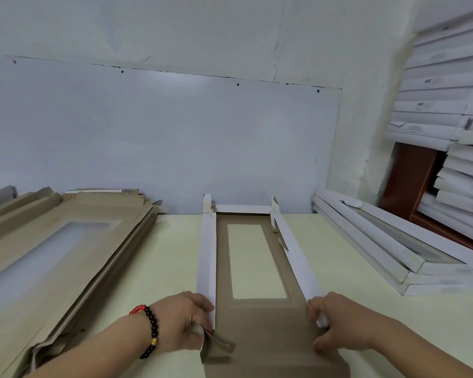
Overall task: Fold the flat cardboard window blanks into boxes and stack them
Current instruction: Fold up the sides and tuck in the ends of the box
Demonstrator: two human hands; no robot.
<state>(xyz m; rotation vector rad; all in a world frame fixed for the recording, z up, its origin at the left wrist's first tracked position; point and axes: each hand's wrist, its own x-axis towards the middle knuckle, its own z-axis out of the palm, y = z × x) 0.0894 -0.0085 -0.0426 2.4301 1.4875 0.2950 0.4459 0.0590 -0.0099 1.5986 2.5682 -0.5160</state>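
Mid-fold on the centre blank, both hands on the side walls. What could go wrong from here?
1. The right white side wall leans outward while the left white side wall stands upright; the fold may end up skewed.
2. The right hand pinches only the wall's near end; the far corner tab looks loose and could pop out.
3. The left hand grips near a crumpled brown flap, which might crease further or tear.

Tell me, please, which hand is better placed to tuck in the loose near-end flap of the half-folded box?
Left, probably. The left hand grips the raised white side wall directly beside the crumpled brown cardboard flap. The right hand grips the opposite wall, away from it.
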